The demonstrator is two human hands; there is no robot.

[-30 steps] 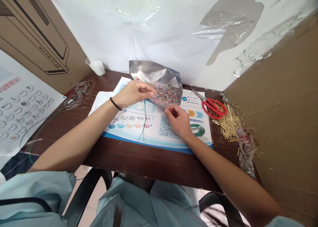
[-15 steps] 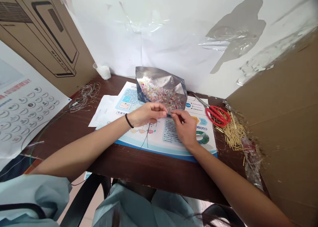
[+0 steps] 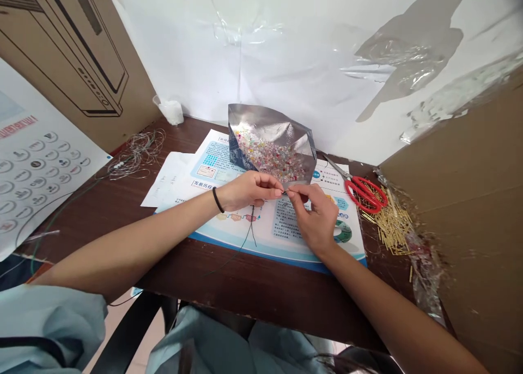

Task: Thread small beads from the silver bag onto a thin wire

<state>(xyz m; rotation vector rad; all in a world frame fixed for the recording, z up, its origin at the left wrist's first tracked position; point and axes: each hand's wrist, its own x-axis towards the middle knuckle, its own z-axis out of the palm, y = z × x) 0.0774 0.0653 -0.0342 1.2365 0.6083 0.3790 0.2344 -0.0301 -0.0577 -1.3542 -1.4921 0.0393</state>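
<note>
My left hand (image 3: pixel 255 191), with a black band at its wrist, is closed, thumb against fingers, over the printed sheet. Its fingertips meet those of my right hand (image 3: pixel 316 213), which is also pinched. A tiny dark item shows between the fingertips, too small to name. Dark thread (image 3: pixel 252 229) hangs below my left hand onto the printed sheet (image 3: pixel 261 251). Just behind both hands lies an open silvery bag (image 3: pixel 272 118) with many small coloured beads (image 3: pixel 269 155) in it.
Red-handled scissors (image 3: pixel 365 194) lie at the right, by a pile of gold-coloured sticks (image 3: pixel 394 227) and crumpled clear plastic (image 3: pixel 427 281). Tangled clear thread (image 3: pixel 141 150) and a white cup (image 3: pixel 171 112) are at the left. Cardboard (image 3: pixel 482 199) stands at the right edge.
The view has shifted slightly. Both hands remain together at the fingertips, and the right hand has turned a little. The hanging thread has changed shape.
</note>
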